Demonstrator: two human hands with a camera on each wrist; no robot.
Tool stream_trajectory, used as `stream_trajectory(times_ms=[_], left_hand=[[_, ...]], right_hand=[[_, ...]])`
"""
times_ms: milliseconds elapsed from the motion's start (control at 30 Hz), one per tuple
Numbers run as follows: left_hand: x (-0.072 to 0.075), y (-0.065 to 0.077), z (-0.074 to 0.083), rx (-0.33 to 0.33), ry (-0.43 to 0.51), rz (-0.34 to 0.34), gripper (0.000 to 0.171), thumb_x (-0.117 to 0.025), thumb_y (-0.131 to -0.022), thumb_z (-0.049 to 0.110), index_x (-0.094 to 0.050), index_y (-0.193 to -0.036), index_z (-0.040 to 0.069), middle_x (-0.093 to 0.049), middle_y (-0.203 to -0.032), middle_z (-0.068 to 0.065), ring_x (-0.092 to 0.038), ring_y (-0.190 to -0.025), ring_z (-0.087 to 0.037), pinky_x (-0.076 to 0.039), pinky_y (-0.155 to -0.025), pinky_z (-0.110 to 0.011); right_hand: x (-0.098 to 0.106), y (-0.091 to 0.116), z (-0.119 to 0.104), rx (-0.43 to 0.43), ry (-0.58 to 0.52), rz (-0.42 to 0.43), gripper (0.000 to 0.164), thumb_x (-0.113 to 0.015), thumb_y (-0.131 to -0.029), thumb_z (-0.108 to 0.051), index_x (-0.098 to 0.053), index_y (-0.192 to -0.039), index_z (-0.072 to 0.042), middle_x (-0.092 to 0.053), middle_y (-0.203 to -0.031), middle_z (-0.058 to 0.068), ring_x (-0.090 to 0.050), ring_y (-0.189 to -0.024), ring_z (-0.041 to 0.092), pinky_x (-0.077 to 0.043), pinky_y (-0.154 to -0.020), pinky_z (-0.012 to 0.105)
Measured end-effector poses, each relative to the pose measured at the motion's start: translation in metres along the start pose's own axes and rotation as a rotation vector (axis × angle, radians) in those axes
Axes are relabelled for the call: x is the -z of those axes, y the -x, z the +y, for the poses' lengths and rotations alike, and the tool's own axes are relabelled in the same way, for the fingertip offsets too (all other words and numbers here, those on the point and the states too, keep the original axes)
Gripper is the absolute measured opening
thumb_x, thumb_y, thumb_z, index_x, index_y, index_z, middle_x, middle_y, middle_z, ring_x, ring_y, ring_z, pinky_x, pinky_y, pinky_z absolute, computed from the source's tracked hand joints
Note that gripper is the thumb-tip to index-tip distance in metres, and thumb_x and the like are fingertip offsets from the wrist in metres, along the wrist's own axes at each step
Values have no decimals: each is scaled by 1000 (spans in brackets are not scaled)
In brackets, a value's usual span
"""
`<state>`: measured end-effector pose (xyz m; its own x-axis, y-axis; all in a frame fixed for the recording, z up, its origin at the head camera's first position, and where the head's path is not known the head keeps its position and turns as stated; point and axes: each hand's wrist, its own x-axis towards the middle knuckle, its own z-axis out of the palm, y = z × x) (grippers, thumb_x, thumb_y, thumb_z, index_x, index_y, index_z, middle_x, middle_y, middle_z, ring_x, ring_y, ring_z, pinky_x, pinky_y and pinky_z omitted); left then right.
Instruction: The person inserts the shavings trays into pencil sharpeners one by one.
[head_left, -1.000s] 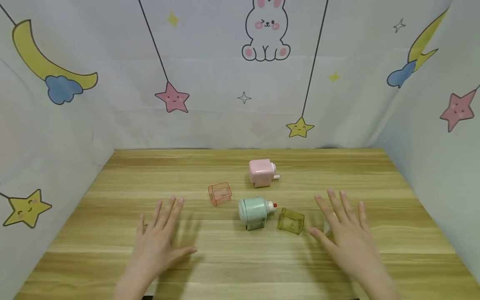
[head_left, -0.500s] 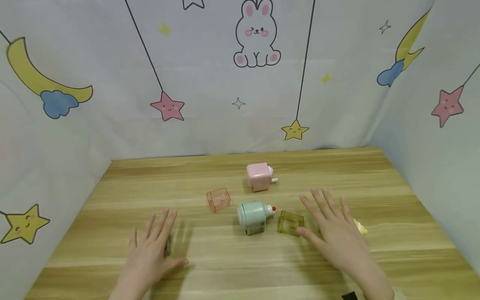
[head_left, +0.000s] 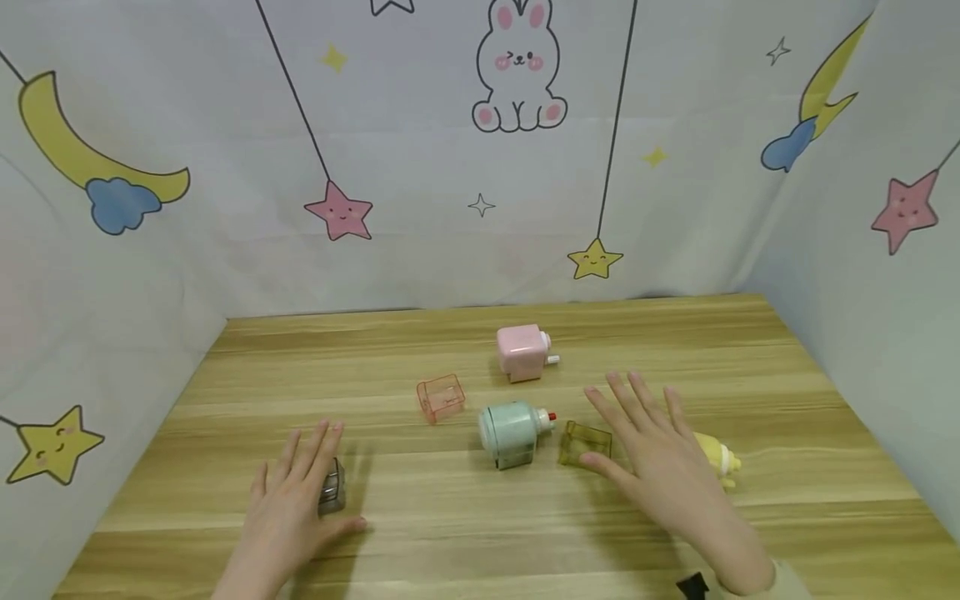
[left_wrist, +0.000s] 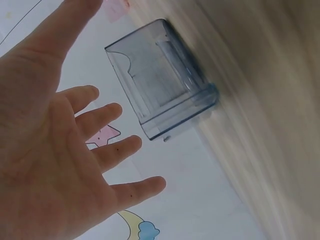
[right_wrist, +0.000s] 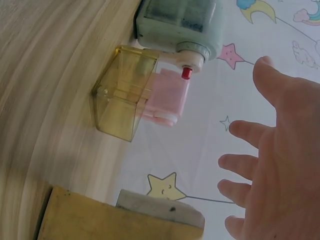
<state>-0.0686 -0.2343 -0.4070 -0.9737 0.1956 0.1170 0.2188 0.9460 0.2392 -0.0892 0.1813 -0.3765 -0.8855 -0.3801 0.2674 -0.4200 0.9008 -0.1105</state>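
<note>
My left hand [head_left: 287, 507] hovers over the table's left side with fingers spread, holding nothing. Partly hidden beside it lies a clear smoky-grey shavings drawer [head_left: 333, 488]; in the left wrist view the drawer [left_wrist: 155, 82] stands apart from the fingers. On the right, my spread right hand [head_left: 667, 467] holds nothing. Its thumb overlaps a clear olive-yellow shavings drawer [head_left: 579, 443] in the head view, and it partly hides a yellow pencil sharpener [head_left: 712, 454]. A mint-green crank pencil sharpener [head_left: 510, 433] lies mid-table, with a pink one [head_left: 522, 350] behind it.
A clear reddish shavings drawer [head_left: 441, 397] lies left of the pink sharpener. The wooden table [head_left: 420, 542] is bounded at the back and sides by white cloth [head_left: 420, 167] printed with stars, moons and a rabbit.
The head view has shifted slightly. My right hand has moved left toward the olive-yellow drawer, uncovering the yellow sharpener. My left hand has moved a little left and nearer, uncovering the grey drawer.
</note>
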Motion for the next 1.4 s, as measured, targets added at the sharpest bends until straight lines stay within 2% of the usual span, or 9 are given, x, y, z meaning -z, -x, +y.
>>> stream_trajectory(times_ms=[200,400,600,833,1133,1400], left_hand=[[3,-1,-5,7,-15,-22,120,-74,-54,58,-3,-146,26,-20,-149,-14,-15,-128,-43,-18,-91,-78],[2,0,-8,5,-19,-27,120,-75,-54,56,-4,-146,25,-24,-146,-19,-24,-121,-50,-29,-86,-76],[0,1,-12,-5,-3,-3,119,-76,-54,54,-6,-146,24,-28,-144,-20,-29,-117,-52,-36,-78,-75],[-1,1,-15,7,12,0,120,-77,-54,51,-5,-146,25,-30,-142,-23,-35,-112,-52,-39,-74,-74],[-4,2,-18,-25,30,27,118,-79,-54,48,-8,-146,24,-34,-138,-27,-43,-104,-53,-44,-66,-71],[-5,0,-19,-14,31,9,118,-78,-54,49,-8,-146,25,-36,-136,-28,-46,-101,-51,-45,-65,-69]], right_hand=[[-3,-9,-6,19,-23,-15,73,-39,-86,-61,-14,-145,-27,-9,-152,7,2,-134,21,0,-111,51],[-7,-16,-12,36,-49,-1,74,-43,-84,-60,-13,-145,-28,-11,-152,6,2,-134,21,-2,-111,51],[-11,-25,-18,59,-67,14,73,-40,-85,-62,-15,-144,-27,-12,-152,6,2,-134,21,-4,-110,53],[-14,-34,-27,77,-75,3,74,-36,-84,-65,-12,-145,-29,-6,-152,3,3,-134,20,-5,-110,52],[-21,-41,-33,107,-82,8,77,-36,-84,-66,-10,-145,-28,-6,-152,4,3,-134,20,-5,-110,53],[-24,-47,-38,125,-107,22,76,-40,-83,-64,-20,-144,-24,-10,-152,5,2,-134,20,-6,-110,54]])
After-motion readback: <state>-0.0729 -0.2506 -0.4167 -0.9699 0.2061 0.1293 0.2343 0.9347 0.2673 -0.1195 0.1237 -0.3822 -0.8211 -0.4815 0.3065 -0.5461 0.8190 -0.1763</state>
